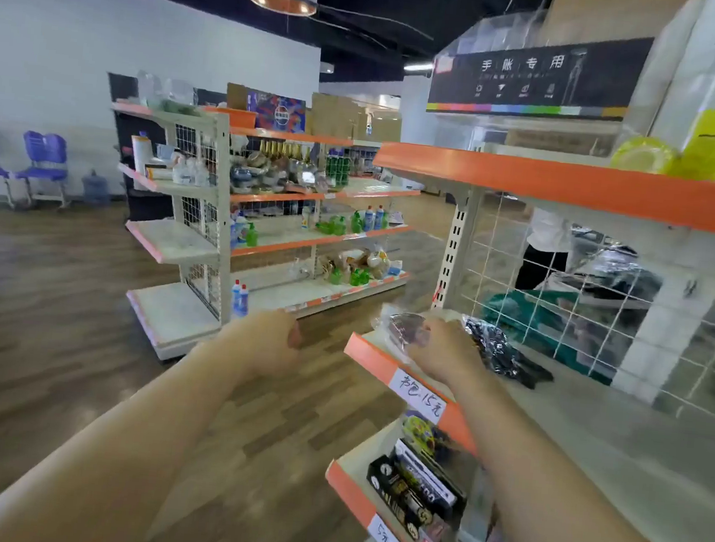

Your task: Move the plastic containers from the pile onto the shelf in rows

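A clear plastic container [402, 327] with dark contents lies at the left front corner of the middle shelf [382, 362], which has an orange edge. My right hand [448, 351] rests on top of it, fingers curled over it. A second dark, glossy wrapped pack [499, 350] lies just right of that hand on the same shelf. My left hand [272, 341] hangs in the air left of the shelf corner, fingers loosely curled, holding nothing. The view is blurred.
A lower shelf [348, 484] holds boxed goods with a price tag. A wire mesh back panel [584, 301] closes the shelf behind. The top shelf [573, 186] carries yellow items. Another stocked shelf unit [264, 218] stands across the wooden floor, with blue chairs [16, 168] at the wall.
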